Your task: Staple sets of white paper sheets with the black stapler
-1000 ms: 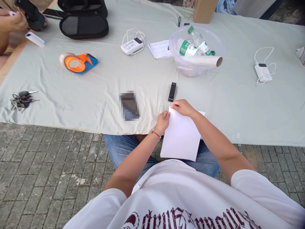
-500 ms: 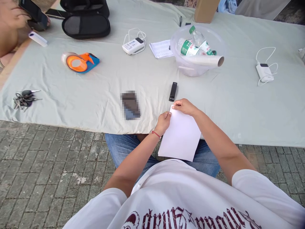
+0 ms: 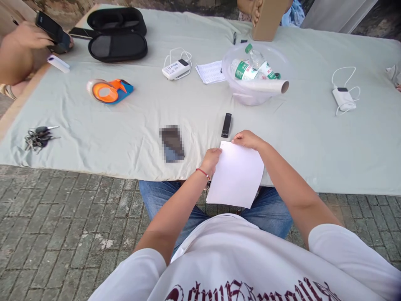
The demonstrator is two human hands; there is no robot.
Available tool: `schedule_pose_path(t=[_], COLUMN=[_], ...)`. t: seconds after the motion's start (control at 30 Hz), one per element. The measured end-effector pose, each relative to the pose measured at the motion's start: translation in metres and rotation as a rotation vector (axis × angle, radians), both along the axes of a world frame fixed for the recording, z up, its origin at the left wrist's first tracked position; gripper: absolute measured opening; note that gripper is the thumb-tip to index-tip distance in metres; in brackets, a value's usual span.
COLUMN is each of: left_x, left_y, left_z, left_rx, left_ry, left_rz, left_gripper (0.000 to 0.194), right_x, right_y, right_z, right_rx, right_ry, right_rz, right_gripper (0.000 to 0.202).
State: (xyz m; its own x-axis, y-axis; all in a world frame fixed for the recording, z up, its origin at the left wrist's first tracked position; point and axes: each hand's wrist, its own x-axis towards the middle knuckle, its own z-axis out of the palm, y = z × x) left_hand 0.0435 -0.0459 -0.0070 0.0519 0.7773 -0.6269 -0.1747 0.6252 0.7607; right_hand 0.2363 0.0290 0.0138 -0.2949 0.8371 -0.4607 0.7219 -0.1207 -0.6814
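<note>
White sheets of paper [image 3: 236,177] hang over the table's near edge, above my lap. My left hand [image 3: 211,159] pinches them at their upper left edge, thumb on top. At the top edge, my right hand [image 3: 248,140] grips the paper with its fingers curled. A small mark that looks like a staple shows in the upper left corner. Just beyond the paper lies a black stapler [image 3: 226,125]. To the left is a flat item [image 3: 172,143] blurred into blocks.
An orange and blue tape dispenser [image 3: 109,91], keys [image 3: 39,138], a black case [image 3: 117,46], two white devices with cables [image 3: 177,69] and a plastic basin [image 3: 253,98] holding bottles and a tube lie around. Another person's hand [image 3: 257,11] touches a cardboard box [image 3: 266,25].
My right hand has slid rightward along the paper's top edge, away from my left hand, uncovering the upper left corner. A person's hand has appeared at the cardboard box.
</note>
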Motion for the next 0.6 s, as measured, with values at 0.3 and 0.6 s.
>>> schedule_pose_path(t=[0.3,0.6], left_x=[-0.004,-0.004], left_y=[0.032,0.055], left_z=[0.003,-0.013], left_rx=[-0.016,-0.005], left_ry=[-0.025,0.077], left_rz=[-0.028,-0.086], left_gripper=[0.017,0.022], right_x=[-0.014,-0.017], right_y=[0.022,0.032], right_z=[-0.009,-0.016], right_rx=[-0.021,0.008], right_ry=[0.02,-0.032], right_rz=[-0.135,-0.187], right_gripper=[0.027,0.022])
